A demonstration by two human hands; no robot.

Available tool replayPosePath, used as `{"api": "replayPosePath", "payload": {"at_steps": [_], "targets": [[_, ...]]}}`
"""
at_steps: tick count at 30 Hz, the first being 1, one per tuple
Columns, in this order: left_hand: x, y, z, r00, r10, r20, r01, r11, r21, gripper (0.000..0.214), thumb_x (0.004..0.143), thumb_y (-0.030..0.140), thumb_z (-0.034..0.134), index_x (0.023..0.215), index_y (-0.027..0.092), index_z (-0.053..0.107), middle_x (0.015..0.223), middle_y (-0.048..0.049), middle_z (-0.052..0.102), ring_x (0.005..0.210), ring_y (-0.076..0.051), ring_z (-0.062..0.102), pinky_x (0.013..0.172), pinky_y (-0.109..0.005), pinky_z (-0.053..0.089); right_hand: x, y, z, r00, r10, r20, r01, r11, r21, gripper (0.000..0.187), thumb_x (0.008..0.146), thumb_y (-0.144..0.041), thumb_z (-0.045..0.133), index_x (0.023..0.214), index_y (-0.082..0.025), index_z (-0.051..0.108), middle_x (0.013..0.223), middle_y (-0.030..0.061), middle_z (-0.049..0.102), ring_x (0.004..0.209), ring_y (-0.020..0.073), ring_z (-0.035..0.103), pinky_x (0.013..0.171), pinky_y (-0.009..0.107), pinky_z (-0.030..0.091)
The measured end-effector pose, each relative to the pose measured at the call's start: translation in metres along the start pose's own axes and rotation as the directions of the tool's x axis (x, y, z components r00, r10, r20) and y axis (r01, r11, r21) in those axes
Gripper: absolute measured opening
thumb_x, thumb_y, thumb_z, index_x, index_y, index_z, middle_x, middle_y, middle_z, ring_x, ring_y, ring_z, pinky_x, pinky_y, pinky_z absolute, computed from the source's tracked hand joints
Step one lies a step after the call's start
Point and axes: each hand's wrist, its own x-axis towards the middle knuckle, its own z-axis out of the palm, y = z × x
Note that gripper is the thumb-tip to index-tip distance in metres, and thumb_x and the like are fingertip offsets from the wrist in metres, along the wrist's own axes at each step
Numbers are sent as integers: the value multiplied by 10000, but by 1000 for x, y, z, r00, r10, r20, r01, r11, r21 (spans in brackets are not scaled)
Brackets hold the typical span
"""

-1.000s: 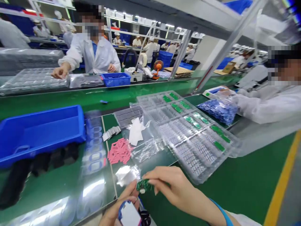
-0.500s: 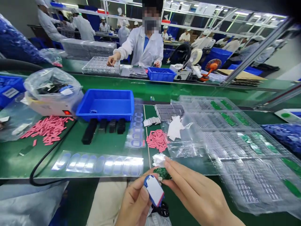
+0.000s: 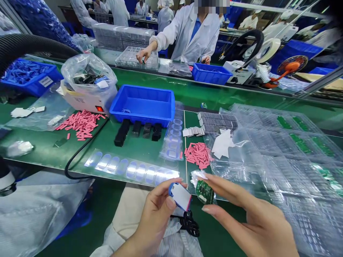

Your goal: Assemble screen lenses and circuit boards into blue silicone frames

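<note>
My left hand (image 3: 154, 223) clamps a blue-edged white module (image 3: 180, 196); my right hand (image 3: 257, 228) pinches a green circuit board (image 3: 204, 191). A slack pinch could drop it on the counter (image 3: 40, 153).

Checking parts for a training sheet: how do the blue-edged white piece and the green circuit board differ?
The blue-edged white piece has a plain white face, while the green circuit board shows mounted components. The piece sits in the left hand, the board in the right hand. Both are small, each held in one hand.
</note>
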Motion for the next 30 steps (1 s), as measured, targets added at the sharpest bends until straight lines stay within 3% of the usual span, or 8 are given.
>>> {"api": "replayPosePath", "payload": {"at_steps": [3,7,19,27,30], "targets": [[3,-2,-4,992,115,46,-117,992,42,303,687,334,777,980,268,737,962,-45,774,859,-153,708,744,-169,535,4,-3,1,997,-55,60,47,991,123,247,910,-398,541,1117,-271,588,902,-6,750,705,140,723,650,151,605],[4,0,-2,980,195,35,-197,977,75,269,684,258,785,949,271,740,957,-50,779,889,-186,722,778,-202,561,5,-3,7,992,-99,76,87,986,143,326,893,-331,584,1213,-275,558,1004,10,729,796,163,721,765,216,613],[0,5,0,966,257,20,-258,956,141,247,667,193,794,904,255,763,925,-43,784,860,-192,732,767,-206,582,3,-4,11,979,-172,106,153,974,167,496,878,-217,605,1346,-276,452,1097,5,693,903,206,701,850,299,607],[-1,2,0,973,231,17,-230,960,161,257,659,225,801,908,275,765,917,-53,784,859,-207,731,766,-239,591,-1,-2,8,982,-143,126,121,978,168,481,884,-214,591,1340,-293,456,1115,0,682,918,206,698,838,307,615],[1,1,-1,955,298,-2,-290,930,226,247,631,210,816,867,274,777,899,-50,776,819,-197,724,723,-236,600,-3,-1,9,979,-160,126,141,979,149,494,879,-200,595,1346,-279,453,1130,3,677,934,210,694,871,322,602]]}}
